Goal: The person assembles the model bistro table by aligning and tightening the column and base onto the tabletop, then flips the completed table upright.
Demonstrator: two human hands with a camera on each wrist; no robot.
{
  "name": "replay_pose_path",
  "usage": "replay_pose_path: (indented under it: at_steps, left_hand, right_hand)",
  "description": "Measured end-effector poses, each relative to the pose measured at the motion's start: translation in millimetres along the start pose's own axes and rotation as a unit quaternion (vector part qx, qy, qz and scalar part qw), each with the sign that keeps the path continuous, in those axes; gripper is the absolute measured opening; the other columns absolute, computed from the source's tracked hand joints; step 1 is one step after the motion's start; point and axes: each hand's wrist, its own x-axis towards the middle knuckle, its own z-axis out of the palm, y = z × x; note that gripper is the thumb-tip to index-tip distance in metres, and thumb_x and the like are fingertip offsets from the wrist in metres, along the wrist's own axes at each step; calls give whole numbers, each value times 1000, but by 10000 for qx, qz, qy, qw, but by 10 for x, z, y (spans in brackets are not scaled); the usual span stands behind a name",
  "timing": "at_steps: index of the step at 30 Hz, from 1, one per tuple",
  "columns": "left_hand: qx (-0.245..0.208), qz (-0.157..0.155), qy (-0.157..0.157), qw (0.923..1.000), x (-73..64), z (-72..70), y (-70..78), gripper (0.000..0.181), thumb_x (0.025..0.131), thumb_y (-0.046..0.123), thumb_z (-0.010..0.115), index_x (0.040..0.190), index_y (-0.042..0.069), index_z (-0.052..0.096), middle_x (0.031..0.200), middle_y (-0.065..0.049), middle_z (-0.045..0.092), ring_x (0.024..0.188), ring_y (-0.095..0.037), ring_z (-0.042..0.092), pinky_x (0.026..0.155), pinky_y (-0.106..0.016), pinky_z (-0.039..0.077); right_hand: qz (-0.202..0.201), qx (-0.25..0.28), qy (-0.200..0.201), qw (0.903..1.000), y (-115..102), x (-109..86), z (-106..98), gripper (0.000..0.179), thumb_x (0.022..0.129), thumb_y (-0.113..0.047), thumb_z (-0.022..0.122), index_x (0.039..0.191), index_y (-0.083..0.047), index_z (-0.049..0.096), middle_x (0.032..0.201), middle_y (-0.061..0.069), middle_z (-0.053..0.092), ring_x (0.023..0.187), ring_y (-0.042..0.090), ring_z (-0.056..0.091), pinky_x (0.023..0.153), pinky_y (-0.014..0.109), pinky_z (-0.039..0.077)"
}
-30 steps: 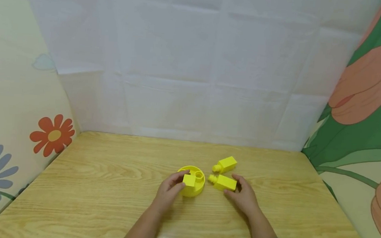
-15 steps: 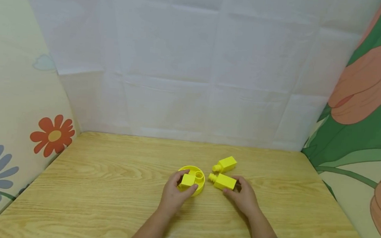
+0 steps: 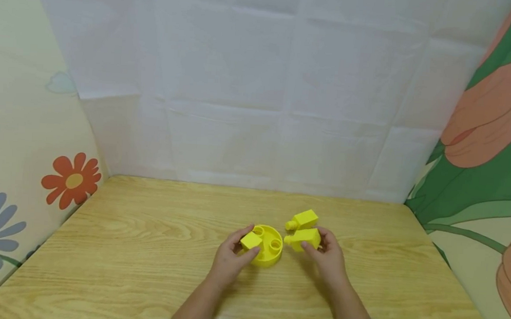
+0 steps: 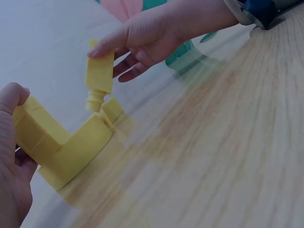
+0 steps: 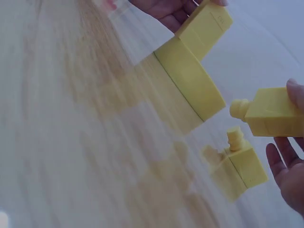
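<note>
A round yellow base point(image 3: 270, 259) with raised ring sockets sits on the table in front of me. One rectangular yellow block point(image 3: 251, 240) stands upright at its left side, and my left hand point(image 3: 228, 261) grips it between thumb and fingers. To the right, my right hand point(image 3: 331, 262) pinches a second yellow block point(image 3: 307, 239) by its plain end. That block's ridged, screw-like neck point(image 5: 240, 109) points left toward the base, and the right wrist view shows it raised above the table. A third yellow block point(image 3: 306, 218) with the same neck lies just behind it.
The wood-grain table point(image 3: 145, 231) reaches back to a white cloth point(image 3: 233, 90). Flower-patterned panels flank it, with a red flower point(image 3: 73, 181) on the left and large tulips point(image 3: 491, 113) on the right.
My right hand has lifted its block off the table and tilted it. The base, with its block, has turned and shifted slightly right under my left hand, whose thumb came around the block.
</note>
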Motion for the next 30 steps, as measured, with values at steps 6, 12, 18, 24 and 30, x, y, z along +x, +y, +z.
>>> replay_pose_path:
  at_steps: [6,12,18,24,30]
  left_hand:
    - [-156,-70,2,9999,13,-27,-9,51,88,4,70,137,4,55,144,-14,52,128,-27,52,105,-26,44]
    - [-380,-17,-11,9993,12,-50,-10,47,88,0,67,133,-3,54,131,-22,59,107,-8,60,91,-14,48]
    - [-525,-95,-54,9986,21,-82,-23,43,88,0,67,130,-1,57,124,-21,63,101,-4,61,89,-15,49]
    - [-545,-202,-100,9983,26,-111,-30,45,89,2,66,134,1,56,137,-18,57,119,-15,57,96,-16,46]
    - [-699,-256,-64,9972,47,-118,-29,43,90,2,64,132,0,55,132,-20,59,114,-10,58,94,-15,47]
  right_hand:
    - [-287,-152,48,9995,-81,-35,70,49,86,-9,74,131,-3,57,115,12,62,87,6,53,72,17,48]
    - [-351,-338,-77,9988,-107,-19,118,51,83,-10,77,131,-7,59,107,9,59,79,10,47,63,17,40]
    - [-371,-477,-151,9981,-146,7,172,47,82,-10,78,126,-9,63,97,4,57,74,13,43,59,18,36]
    - [-257,-440,-269,9983,-205,32,230,45,83,-11,78,126,-11,64,94,4,58,71,12,42,60,19,37]
    - [-300,-310,-445,9981,-281,72,320,47,83,-13,78,127,-10,63,90,3,55,70,13,40,59,18,35]
